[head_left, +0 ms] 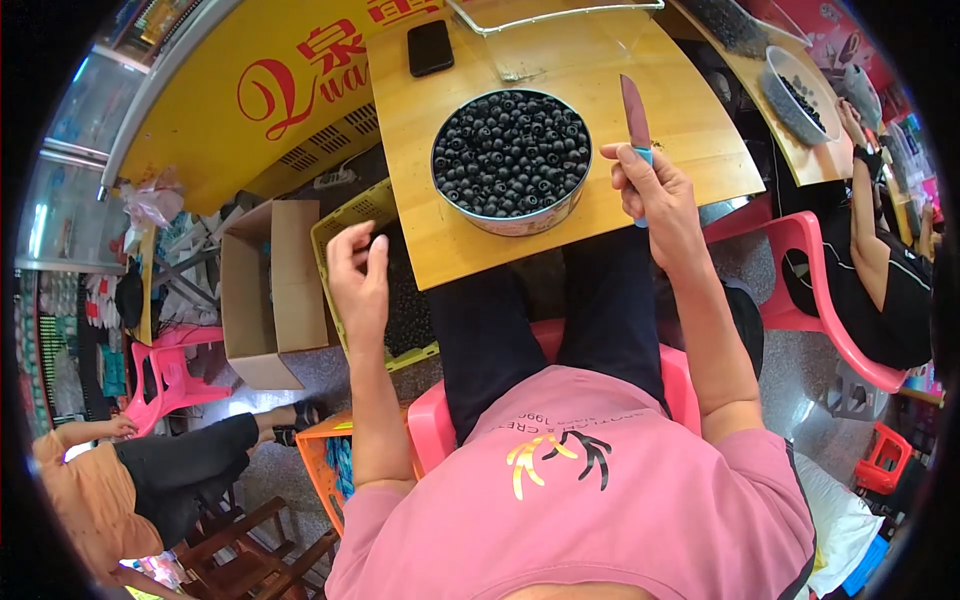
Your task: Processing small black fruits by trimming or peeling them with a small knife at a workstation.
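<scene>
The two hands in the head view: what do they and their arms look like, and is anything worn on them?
The left hand and right hand are a person's, without gloves; no rings, watch or cables show. Both forearms are bare below short pink sleeves.

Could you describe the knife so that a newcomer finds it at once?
Start at the wooden table and its round container of dark fruits. Right of the container, the right hand holds the knife, blade pointing forward. Its slim blade and light-blue handle distinguish it from the flat black phone.
</scene>
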A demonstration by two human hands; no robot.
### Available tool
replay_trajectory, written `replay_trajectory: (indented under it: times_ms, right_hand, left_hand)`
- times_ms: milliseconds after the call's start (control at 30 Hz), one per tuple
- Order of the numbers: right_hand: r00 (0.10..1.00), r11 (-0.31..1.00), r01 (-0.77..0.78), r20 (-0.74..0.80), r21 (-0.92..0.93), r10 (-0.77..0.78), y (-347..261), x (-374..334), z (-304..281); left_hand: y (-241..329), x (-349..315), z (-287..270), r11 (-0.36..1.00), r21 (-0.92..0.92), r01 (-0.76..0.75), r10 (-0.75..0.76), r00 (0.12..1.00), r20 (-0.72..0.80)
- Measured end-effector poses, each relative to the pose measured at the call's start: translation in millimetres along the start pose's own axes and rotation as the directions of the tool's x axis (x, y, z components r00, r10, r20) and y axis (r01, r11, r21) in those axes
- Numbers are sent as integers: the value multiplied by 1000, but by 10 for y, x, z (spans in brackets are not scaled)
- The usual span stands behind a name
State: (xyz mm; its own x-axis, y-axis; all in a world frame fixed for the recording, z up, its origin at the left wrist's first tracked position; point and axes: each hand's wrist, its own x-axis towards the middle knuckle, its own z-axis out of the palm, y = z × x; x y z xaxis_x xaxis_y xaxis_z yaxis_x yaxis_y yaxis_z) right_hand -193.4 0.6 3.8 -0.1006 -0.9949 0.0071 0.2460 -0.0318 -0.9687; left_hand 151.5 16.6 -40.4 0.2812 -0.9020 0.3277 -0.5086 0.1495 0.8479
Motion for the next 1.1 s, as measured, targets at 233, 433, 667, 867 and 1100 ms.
replay_trajectory:
  times_ms: [233,433,667,867,1100]
  right_hand:
    - [998,996,-2,57,-93,7,50,-84,45]
    - [999,992,-26,38,-121,31,78,-127,-25]
    - [997,994,-21,73,-110,29,129,-81,77]
    - [995,993,30,102,-117,-18,176,42,367]
    - [983,997,15,183,70,-28,98,34,623]
  left_hand:
    - [621,470,883,852,111,-512,445,818,364]
    - [607,609,1169,732,299,-612,474,773,422]
    - [616,699,1195,813,45,-580,520,759,393]
    - [853,409,1082,896,-439,-70,275,864,422]
    - [1019,212,941,820,-572,-19,296,870,395]
